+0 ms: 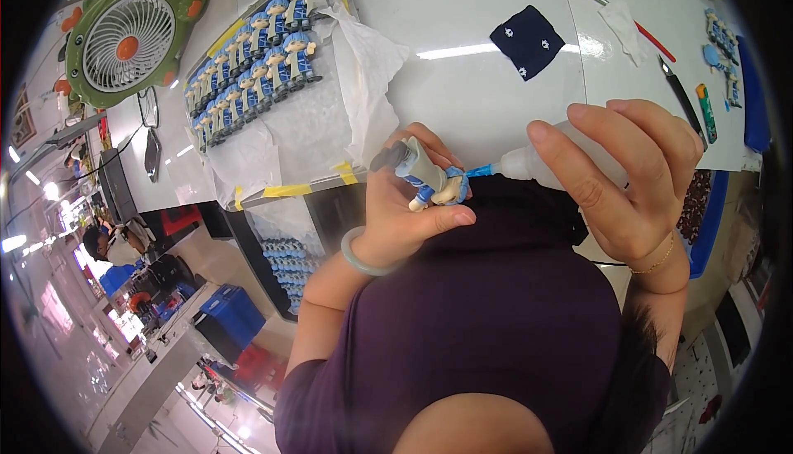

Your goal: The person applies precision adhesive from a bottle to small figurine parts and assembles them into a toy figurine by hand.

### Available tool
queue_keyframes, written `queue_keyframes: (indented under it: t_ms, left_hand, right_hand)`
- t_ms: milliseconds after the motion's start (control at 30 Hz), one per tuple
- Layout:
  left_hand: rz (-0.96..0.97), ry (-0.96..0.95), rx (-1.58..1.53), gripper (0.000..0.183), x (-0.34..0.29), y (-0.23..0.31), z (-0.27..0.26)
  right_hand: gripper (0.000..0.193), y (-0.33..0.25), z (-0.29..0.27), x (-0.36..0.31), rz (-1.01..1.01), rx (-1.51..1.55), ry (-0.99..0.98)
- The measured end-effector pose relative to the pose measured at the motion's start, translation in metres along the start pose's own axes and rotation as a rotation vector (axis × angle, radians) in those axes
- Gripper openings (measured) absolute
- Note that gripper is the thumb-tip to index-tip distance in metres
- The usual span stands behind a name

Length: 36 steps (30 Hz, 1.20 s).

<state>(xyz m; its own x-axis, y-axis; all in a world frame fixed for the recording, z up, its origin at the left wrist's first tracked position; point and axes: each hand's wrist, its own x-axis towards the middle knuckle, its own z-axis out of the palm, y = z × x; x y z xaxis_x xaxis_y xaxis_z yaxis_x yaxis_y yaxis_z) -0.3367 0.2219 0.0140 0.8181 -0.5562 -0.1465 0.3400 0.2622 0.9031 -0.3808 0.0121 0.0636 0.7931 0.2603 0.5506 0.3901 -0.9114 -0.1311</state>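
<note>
My left hand [387, 224] is closed around a small painted figurine [428, 166] in blue, grey and cream, tipped on its side with its blue-capped head toward the right. In my right hand [632, 177] is a white squeeze bottle [522, 163], its body partly covered by my fingers. The bottle's thin blue nozzle [480, 171] points left, and its end is at the figurine's blue head; whether they touch I cannot tell. Part of the figurine is hidden by my left fingers and thumb.
Left on the white table, a paper-lined tray [289, 190] with yellow tape holds rows of figurines [258, 82]. A green fan [124, 45] stands beyond it. To the right lie a dark cloth [527, 42], a red-handled brush [655, 42], a black pen-like tool [682, 97] and several figurines [721, 37].
</note>
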Motion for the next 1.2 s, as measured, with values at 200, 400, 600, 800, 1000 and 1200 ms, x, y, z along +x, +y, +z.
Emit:
queue_keyframes:
  t_ms: [200,400,600,800,1000,1200]
  left_hand:
    - [-0.016,0.018,0.01,0.05,0.0,0.0,0.0]
    - [-0.003,0.004,0.019,0.049,0.001,-0.001,-0.001]
    - [0.039,-0.009,0.022,0.043,-0.002,-0.002,-0.001]
    - [0.163,-0.103,0.053,0.039,0.003,-0.009,-0.007]
    - [0.3,-0.183,0.125,0.036,0.018,-0.003,-0.006]
    - [0.301,-0.036,0.241,0.033,0.008,0.0,0.0]
  right_hand:
    - [0.036,0.001,-0.003,0.003,-0.037,-0.048,-0.019]
    - [0.037,0.0,-0.005,0.003,-0.052,-0.06,-0.028]
    - [0.039,0.002,-0.002,0.003,0.021,0.073,-0.024]
    - [0.041,0.026,0.018,-0.017,0.528,0.401,0.054]
    - [0.036,0.053,0.036,-0.042,0.757,0.443,0.082]
    - [0.026,0.076,0.04,-0.063,0.881,0.39,0.12]
